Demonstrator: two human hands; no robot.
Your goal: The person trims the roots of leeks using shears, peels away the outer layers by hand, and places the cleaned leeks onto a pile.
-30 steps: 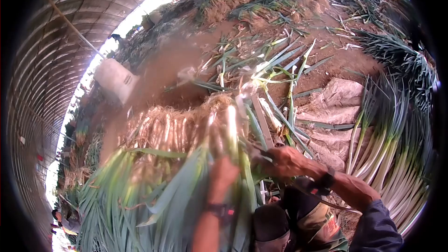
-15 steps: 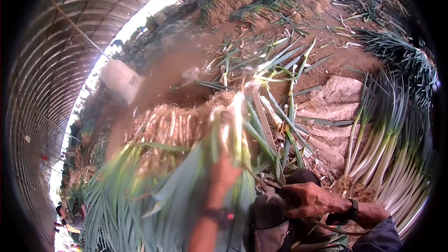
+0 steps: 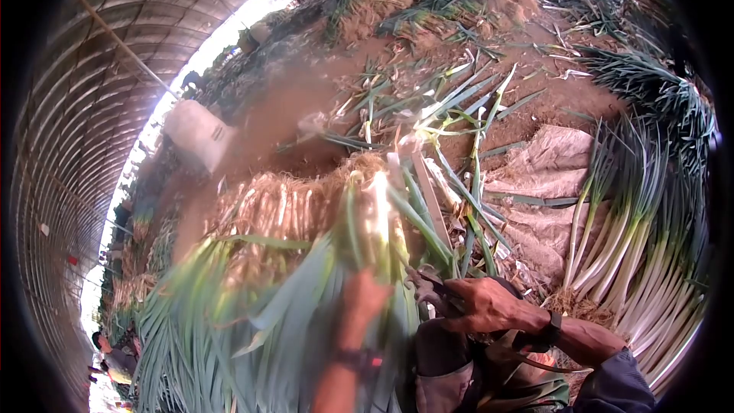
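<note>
My left hand (image 3: pixel 365 296), smeared by motion, is closed around the leafy part of a green onion (image 3: pixel 380 203) whose pale stalk points away from me. My right hand (image 3: pixel 493 304) grips a grey metal air blow gun (image 3: pixel 430 289), its nozzle pointing left toward the stalks. A thin hose (image 3: pixel 543 367) runs below the right wrist. To the left of the held stalk lies a row of green onions (image 3: pixel 283 206), roots facing away and long green leaves (image 3: pixel 191 329) spreading toward me.
More green onions (image 3: pixel 634 229) with white stalks lie at the right, beside a crumpled sack (image 3: pixel 547 172). Stripped leaves (image 3: pixel 459 99) litter the soil ahead. A white sack (image 3: pixel 199 134) stands at the left. Another person (image 3: pixel 107 348) is at the lower left edge.
My right hand and the blow gun have moved left and slightly up, closer to the left hand. The bright stalk has shifted a little left; the left hand has dropped slightly.
</note>
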